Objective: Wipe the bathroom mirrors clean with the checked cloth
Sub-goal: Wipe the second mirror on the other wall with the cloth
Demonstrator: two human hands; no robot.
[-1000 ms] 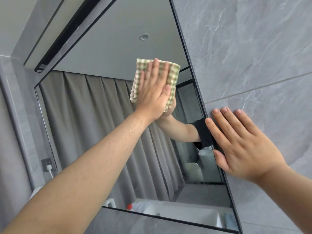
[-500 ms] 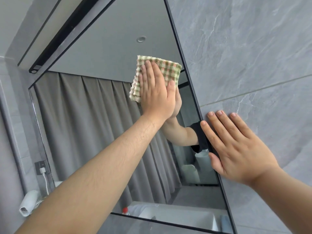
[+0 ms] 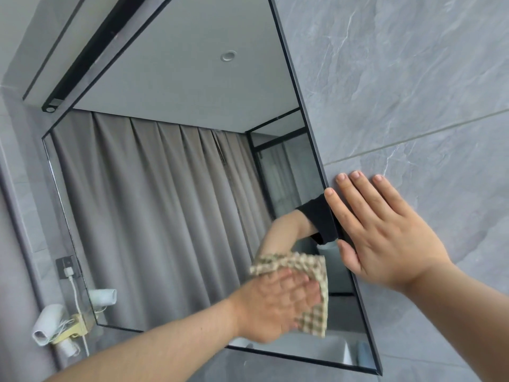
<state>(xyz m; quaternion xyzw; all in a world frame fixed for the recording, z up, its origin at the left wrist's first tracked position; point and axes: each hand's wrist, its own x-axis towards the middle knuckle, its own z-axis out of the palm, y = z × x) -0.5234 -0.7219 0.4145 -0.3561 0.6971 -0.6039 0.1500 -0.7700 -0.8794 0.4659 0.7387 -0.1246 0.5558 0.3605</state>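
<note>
Checked cloth (image 3: 305, 282) now low on mirror (image 3: 165, 202), left hand (image 3: 275, 307) pressing, blurred

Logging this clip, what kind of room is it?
Likely a bathroom: a black-framed wall mirror on grey marble-look tiles, a white hairdryer hanging beside it.

No text, label or number can be read.

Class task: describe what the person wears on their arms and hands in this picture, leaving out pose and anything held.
Both forearms are bare, with no watch, bracelet or glove on the left hand or right hand. The mirror reflection shows a short black sleeve on one arm.
</note>
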